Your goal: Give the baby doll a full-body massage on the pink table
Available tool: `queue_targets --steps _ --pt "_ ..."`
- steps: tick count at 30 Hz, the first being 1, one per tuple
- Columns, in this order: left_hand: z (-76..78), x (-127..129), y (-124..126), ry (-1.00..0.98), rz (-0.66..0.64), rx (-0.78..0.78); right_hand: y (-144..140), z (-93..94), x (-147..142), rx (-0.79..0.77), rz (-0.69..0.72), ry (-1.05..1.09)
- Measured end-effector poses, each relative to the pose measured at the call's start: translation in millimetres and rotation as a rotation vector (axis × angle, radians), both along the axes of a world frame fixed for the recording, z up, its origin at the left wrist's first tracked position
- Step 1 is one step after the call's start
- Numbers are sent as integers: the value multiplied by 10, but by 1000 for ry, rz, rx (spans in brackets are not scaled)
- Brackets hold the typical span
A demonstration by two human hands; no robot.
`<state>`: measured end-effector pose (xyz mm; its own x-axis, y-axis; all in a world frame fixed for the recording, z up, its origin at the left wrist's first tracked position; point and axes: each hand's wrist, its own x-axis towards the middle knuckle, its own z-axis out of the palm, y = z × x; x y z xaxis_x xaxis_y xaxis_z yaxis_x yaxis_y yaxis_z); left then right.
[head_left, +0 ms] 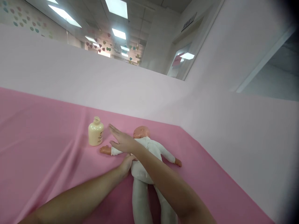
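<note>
A baby doll in a white bodysuit lies on a pink cloth, arms spread and its head toward the wall. My left hand is at the side of the doll's waist, its fingers curled in against the body and partly hidden. Across the doll's torso reaches my right arm. My right hand is open above the doll's arm, with fingers stretched toward the bottle and nothing in it. Just beyond those fingertips stands a pale yellow pump bottle, upright and untouched.
The pink cloth has folds on the left and covers the surface up to a white wall. Another white wall bounds the right side. Windows or mirrors above show ceiling lights and heart decorations.
</note>
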<state>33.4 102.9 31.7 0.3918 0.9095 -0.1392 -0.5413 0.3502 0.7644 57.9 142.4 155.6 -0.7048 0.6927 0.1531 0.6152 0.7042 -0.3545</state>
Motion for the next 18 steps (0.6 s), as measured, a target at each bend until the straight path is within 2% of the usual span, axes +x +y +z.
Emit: queue_targets --steps 2,5,8,10,13,18 --pt "-15 47 -6 10 7 -45 -95 -129 468 24 -10 -9" --pt "-18 81 -29 57 28 -52 -179 -369 1136 68 -174 18" --pt "-5 83 -82 182 101 59 -241 -619 1573 91 -352 81" --pt "5 85 -142 250 118 200 -295 -751 1698 100 -407 83" --pt "-7 96 -230 383 121 417 -398 -844 1713 97 -423 15" --pt "-46 64 -172 779 118 676 -585 -771 1637 8 -383 -134"
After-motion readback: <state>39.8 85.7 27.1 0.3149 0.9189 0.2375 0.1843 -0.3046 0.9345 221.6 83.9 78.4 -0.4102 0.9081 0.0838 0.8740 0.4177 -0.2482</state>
